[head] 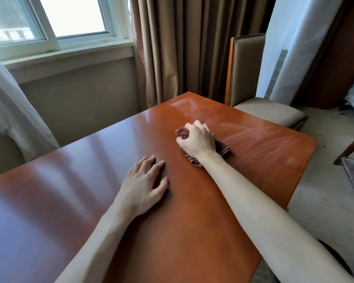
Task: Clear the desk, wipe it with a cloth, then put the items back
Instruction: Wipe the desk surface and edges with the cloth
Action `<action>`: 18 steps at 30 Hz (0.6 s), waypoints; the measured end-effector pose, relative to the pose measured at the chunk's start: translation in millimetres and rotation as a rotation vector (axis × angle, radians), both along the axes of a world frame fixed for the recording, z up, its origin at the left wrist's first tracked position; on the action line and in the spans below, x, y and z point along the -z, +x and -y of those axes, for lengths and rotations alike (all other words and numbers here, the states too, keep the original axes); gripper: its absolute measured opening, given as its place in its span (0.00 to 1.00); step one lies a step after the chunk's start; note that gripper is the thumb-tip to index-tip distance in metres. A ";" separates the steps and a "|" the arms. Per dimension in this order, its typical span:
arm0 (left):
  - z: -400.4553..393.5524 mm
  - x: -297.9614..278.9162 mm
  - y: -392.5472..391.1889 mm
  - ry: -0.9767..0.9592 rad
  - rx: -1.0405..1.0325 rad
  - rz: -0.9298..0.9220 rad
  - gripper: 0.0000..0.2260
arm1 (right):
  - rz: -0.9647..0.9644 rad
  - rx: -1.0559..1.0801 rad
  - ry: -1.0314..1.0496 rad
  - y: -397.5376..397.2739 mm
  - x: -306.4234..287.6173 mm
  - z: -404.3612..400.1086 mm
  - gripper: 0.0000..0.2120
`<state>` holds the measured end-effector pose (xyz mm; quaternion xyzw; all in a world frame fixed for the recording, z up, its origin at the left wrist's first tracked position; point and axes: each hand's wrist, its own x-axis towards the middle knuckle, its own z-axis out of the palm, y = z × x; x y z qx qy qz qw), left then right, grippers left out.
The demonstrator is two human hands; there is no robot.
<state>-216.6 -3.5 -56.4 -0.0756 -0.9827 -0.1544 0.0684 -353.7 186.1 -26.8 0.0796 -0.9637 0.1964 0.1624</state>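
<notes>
right hand clenched around bunched cloth for wiping pressure, left hand relaxed flat, bracing on desk.

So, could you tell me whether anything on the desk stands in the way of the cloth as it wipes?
Nothing visible does. The right hand grips the cloth on the bare desk. The only other thing on the top is the left hand, resting flat on the near side of the cloth.

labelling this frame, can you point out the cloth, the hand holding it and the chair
cloth (225,149): head view, bunched end right of the wrist
right hand (196,140): head view, back of the hand
chair (247,64): head view, padded backrest
</notes>
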 end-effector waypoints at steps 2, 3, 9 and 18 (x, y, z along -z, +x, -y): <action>0.6 0.9 -2.0 0.004 0.006 -0.008 0.31 | -0.010 0.016 -0.002 -1.2 1.6 4.6 0.16; 0.9 1.0 -2.1 0.005 0.010 -0.003 0.31 | -0.001 0.009 -0.005 3.9 2.5 3.6 0.15; -2.1 -0.6 0.0 0.014 0.008 -0.008 0.34 | 0.083 -0.233 0.030 104.2 -6.4 -12.7 0.21; -4.6 -3.6 2.4 -0.005 0.012 -0.001 0.35 | -0.032 -0.220 -0.069 90.8 3.0 -10.3 0.14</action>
